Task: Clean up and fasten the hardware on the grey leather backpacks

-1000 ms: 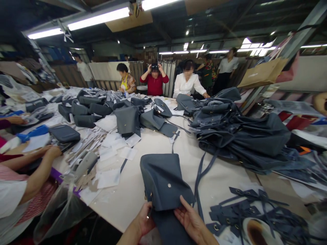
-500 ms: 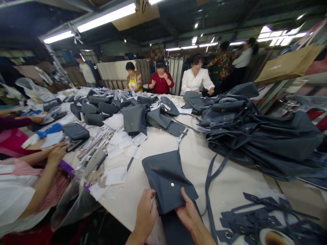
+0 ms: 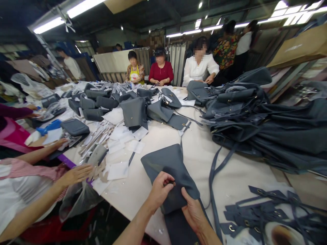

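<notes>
Location type: bag-making workshop.

Indicators:
- One long work table runs up the centre of the frame, with seated workers at its far end and more along the left edge.
- On the table lie finished grey bags at upper left of centre, heaped bag bodies at right, eyeleted straps at lower right, paper pieces and a grey bag flap at lower centre.
- Fluorescent tube lights hang under a bare roof at the top.

Our pale desk carries a grey flap bag at its near edge, white paper slips leftward, heaped dark bags right, and eyelet straps beside.
</notes>
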